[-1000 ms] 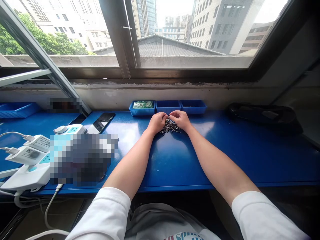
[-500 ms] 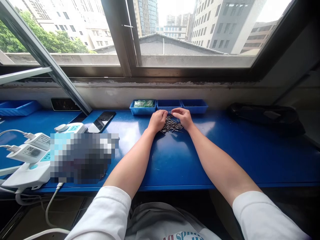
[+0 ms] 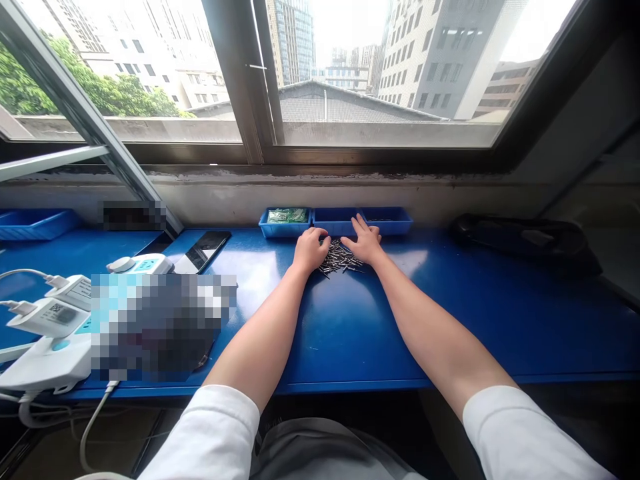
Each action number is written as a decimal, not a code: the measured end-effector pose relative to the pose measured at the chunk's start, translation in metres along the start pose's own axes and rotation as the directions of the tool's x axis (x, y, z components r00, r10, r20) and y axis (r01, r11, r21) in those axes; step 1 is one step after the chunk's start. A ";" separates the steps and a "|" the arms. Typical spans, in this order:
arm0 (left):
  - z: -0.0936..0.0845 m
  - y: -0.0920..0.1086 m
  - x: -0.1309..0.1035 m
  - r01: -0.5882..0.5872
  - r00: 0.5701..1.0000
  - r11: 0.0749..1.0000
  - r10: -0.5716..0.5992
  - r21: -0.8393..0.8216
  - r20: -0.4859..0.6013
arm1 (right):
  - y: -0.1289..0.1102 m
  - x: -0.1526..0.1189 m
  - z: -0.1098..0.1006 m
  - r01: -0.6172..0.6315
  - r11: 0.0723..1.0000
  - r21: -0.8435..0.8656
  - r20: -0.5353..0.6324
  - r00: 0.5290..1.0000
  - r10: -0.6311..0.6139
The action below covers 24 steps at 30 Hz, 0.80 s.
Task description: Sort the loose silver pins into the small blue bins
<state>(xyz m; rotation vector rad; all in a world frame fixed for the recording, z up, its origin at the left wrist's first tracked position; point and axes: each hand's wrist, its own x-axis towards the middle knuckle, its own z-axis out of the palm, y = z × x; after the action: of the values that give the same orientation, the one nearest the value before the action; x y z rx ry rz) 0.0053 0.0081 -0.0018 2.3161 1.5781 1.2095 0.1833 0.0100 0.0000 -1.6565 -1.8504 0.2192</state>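
Observation:
A pile of thin dark metal pieces (image 3: 341, 259) lies on the blue table between my hands. At the pile's left edge is my left hand (image 3: 312, 249), its fingers curled with thumb and fingertips close together; anything held there is too small to make out. My right hand (image 3: 365, 241) is at the pile's right side, fingers spread and nothing visible in it. Its fingertips reach in front of the middle blue bin (image 3: 337, 224). The left bin (image 3: 285, 231) holds green-and-white packets, and the right bin (image 3: 395, 227) has small dark items in it.
A phone (image 3: 206, 252) lies left of the bins. Nearer on the left are a white power strip (image 3: 55, 360) with plugs and cables, and a blurred-out object. A dark case (image 3: 525, 243) rests at the back right. Another blue bin (image 3: 37, 225) stands far left.
My right hand has opened its pinch and spread its fingers toward the bins. My left hand remains curled beside the pile. The whole view has shifted slightly.

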 end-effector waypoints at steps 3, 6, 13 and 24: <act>0.000 -0.001 -0.001 0.016 1.000 0.999 -0.017 0.042 0.026 | -0.002 -0.001 -0.001 0.014 0.999 0.047 -0.077 0.997 -0.010; 0.000 -0.002 -0.002 0.039 0.997 0.997 -0.044 0.071 0.070 | -0.005 -0.004 -0.003 0.034 0.994 0.105 -0.195 0.981 -0.013; 0.000 -0.001 -0.002 0.042 0.991 0.993 -0.056 0.108 0.123 | -0.003 -0.005 -0.004 0.064 0.996 0.063 -0.130 0.990 -0.056; 0.001 0.000 -0.002 0.050 0.987 0.990 -0.069 0.132 0.147 | 0.006 0.000 0.005 0.026 0.999 -0.025 0.060 0.998 -0.025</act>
<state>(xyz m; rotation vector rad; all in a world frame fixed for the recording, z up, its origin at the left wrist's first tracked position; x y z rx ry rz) 0.0054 0.0069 -0.0037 2.3534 1.7033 0.9209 0.1856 0.0125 -0.0074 -1.6592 -1.9254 0.2376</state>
